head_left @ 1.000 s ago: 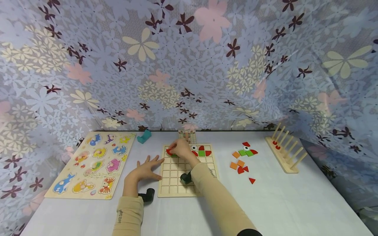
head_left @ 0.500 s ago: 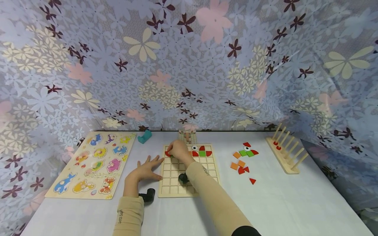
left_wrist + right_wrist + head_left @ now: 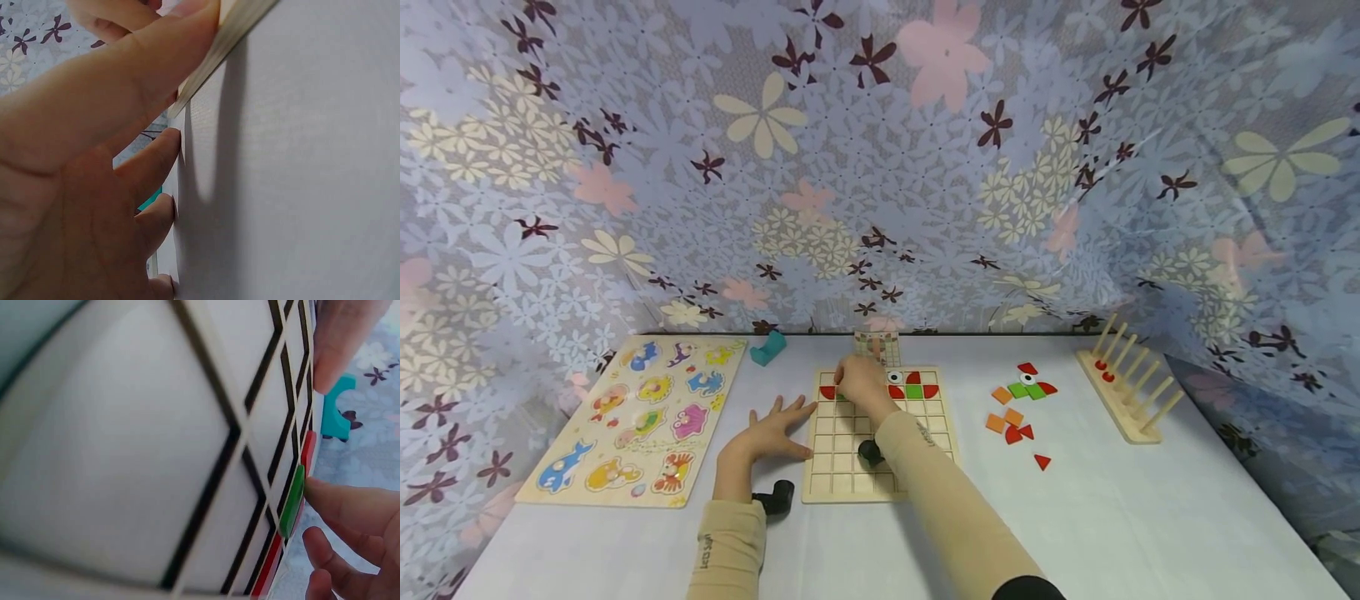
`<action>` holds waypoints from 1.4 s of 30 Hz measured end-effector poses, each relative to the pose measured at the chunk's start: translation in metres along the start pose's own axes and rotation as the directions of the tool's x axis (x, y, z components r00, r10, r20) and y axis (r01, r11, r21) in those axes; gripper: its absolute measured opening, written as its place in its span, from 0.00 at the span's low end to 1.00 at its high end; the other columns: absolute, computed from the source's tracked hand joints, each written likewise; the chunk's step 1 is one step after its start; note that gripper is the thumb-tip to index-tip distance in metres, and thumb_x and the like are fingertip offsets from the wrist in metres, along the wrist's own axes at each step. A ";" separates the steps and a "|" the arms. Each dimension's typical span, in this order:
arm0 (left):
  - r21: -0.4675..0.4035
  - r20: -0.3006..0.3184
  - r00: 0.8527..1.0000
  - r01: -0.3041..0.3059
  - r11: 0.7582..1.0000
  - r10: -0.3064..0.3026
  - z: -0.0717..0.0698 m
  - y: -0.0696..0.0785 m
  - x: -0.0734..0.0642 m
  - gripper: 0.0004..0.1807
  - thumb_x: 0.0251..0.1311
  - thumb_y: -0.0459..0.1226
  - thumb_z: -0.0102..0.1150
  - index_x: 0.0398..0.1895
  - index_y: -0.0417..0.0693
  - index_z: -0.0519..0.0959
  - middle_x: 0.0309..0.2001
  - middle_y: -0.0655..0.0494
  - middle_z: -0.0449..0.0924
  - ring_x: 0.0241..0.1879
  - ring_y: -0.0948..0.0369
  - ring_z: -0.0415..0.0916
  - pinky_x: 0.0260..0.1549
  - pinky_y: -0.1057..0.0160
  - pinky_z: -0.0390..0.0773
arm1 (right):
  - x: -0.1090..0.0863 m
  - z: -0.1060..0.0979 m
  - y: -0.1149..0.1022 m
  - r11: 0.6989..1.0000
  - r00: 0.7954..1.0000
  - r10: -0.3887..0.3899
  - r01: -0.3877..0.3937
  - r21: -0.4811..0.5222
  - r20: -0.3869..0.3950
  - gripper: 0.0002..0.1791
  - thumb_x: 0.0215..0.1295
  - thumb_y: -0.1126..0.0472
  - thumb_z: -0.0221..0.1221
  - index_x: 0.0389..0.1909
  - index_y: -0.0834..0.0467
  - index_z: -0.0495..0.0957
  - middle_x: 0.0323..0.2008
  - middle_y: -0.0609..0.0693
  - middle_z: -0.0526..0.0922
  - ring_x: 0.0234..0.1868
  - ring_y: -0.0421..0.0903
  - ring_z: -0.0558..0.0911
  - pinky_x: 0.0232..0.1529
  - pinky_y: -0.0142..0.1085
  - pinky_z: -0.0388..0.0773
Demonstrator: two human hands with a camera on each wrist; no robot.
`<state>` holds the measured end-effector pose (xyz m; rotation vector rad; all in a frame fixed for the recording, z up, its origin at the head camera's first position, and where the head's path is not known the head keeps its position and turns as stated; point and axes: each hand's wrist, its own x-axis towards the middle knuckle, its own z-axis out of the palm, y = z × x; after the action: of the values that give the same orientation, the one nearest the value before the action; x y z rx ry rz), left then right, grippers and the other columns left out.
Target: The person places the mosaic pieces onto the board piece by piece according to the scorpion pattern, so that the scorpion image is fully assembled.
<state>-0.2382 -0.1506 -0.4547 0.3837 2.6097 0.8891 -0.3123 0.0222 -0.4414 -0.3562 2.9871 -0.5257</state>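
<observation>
My left hand [image 3: 773, 433] lies beside the left edge of a wooden grid board [image 3: 831, 467], fingers spread; its thumb [image 3: 181, 44] touches the board's edge [image 3: 219, 59] in the left wrist view. Bent over the board's upper left is my right hand [image 3: 862, 386]. One of its fingertips is right at a green tile [image 3: 292, 503], with a reddish piece partly showing behind; whether it pinches anything I cannot tell. Left of the green tile sits a red quarter-round piece [image 3: 827, 392]. Farther right on the board are an eye tile [image 3: 894, 377], red pieces [image 3: 930, 391] and a green tile [image 3: 913, 391].
Loose orange [image 3: 996, 422], green [image 3: 1017, 389] and red pieces [image 3: 1042, 462] lie right of the board. A peg stand [image 3: 1120, 400] is at far right, an animal puzzle [image 3: 640, 425] at left. A pattern card [image 3: 886, 346] and a teal block [image 3: 767, 348] stand behind.
The right hand has shifted slightly right from the red quarter-round piece, which it held or touched earlier and which now lies uncovered in the board. The left hand keeps its place.
</observation>
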 end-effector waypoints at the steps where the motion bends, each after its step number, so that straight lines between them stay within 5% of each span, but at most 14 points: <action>1: -0.004 0.001 1.000 0.001 1.000 -0.001 0.000 0.000 0.000 0.46 0.42 0.40 0.70 0.68 0.48 0.60 0.71 0.44 0.49 0.70 0.39 0.31 0.58 0.31 0.23 | -0.001 -0.001 0.002 1.000 1.000 -0.003 0.003 0.009 -0.006 0.03 0.53 0.58 0.65 0.29 0.51 0.83 0.33 0.45 0.84 0.43 0.49 0.80 0.35 0.37 0.79; 7: 0.003 0.004 1.000 0.011 1.000 -0.011 0.001 0.000 -0.001 0.46 0.42 0.40 0.69 0.69 0.49 0.60 0.71 0.44 0.49 0.70 0.39 0.31 0.58 0.31 0.24 | -0.008 -0.007 0.020 0.987 1.000 0.011 -0.007 0.164 -0.027 0.06 0.56 0.58 0.63 0.34 0.54 0.83 0.45 0.53 0.82 0.29 0.47 0.80 0.17 0.31 0.69; 11: -0.001 0.004 1.000 0.020 1.000 -0.020 0.001 0.001 -0.001 0.47 0.41 0.41 0.69 0.69 0.49 0.59 0.71 0.45 0.48 0.70 0.40 0.31 0.59 0.32 0.23 | -0.012 -0.016 0.036 0.964 0.999 0.023 -0.009 0.266 -0.049 0.07 0.58 0.59 0.61 0.36 0.56 0.82 0.35 0.52 0.83 0.26 0.45 0.77 0.22 0.33 0.71; 15: -0.002 -0.007 1.000 0.030 1.000 -0.030 0.003 0.001 0.000 0.49 0.41 0.41 0.69 0.70 0.47 0.57 0.71 0.46 0.48 0.70 0.41 0.31 0.59 0.33 0.23 | -0.016 -0.026 0.057 0.943 0.993 0.090 -0.061 0.328 -0.074 0.09 0.59 0.58 0.60 0.39 0.56 0.82 0.35 0.52 0.81 0.31 0.47 0.78 0.30 0.38 0.75; 22: 0.001 -0.015 0.999 0.036 0.999 -0.036 0.003 0.000 -0.001 0.49 0.40 0.41 0.70 0.69 0.46 0.57 0.71 0.47 0.49 0.70 0.41 0.32 0.59 0.33 0.23 | -0.024 -0.042 0.099 0.926 0.975 0.186 -0.133 0.354 -0.119 0.12 0.61 0.57 0.57 0.42 0.58 0.80 0.42 0.56 0.81 0.39 0.52 0.79 0.41 0.45 0.75; 32: 0.003 -0.015 1.000 0.024 1.000 -0.024 0.003 -0.001 0.000 0.49 0.41 0.42 0.70 0.69 0.46 0.58 0.71 0.46 0.49 0.70 0.41 0.32 0.59 0.32 0.24 | -0.043 -0.056 0.175 0.920 0.949 0.222 -0.128 0.370 -0.222 0.11 0.60 0.65 0.55 0.42 0.64 0.79 0.43 0.63 0.80 0.45 0.59 0.77 0.45 0.49 0.74; 42: -0.016 -0.019 1.000 0.011 1.000 -0.011 0.001 0.002 -0.003 0.49 0.40 0.41 0.70 0.69 0.44 0.58 0.71 0.45 0.49 0.70 0.40 0.32 0.59 0.33 0.23 | -0.064 -0.070 0.223 0.899 0.929 0.325 -0.246 0.362 -0.175 0.15 0.60 0.67 0.52 0.46 0.65 0.78 0.48 0.66 0.77 0.49 0.62 0.74 0.47 0.52 0.71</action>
<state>-0.2347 -0.1492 -0.4537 0.3577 2.6184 0.9131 -0.3067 0.2646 -0.4497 0.1884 2.9990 -1.0836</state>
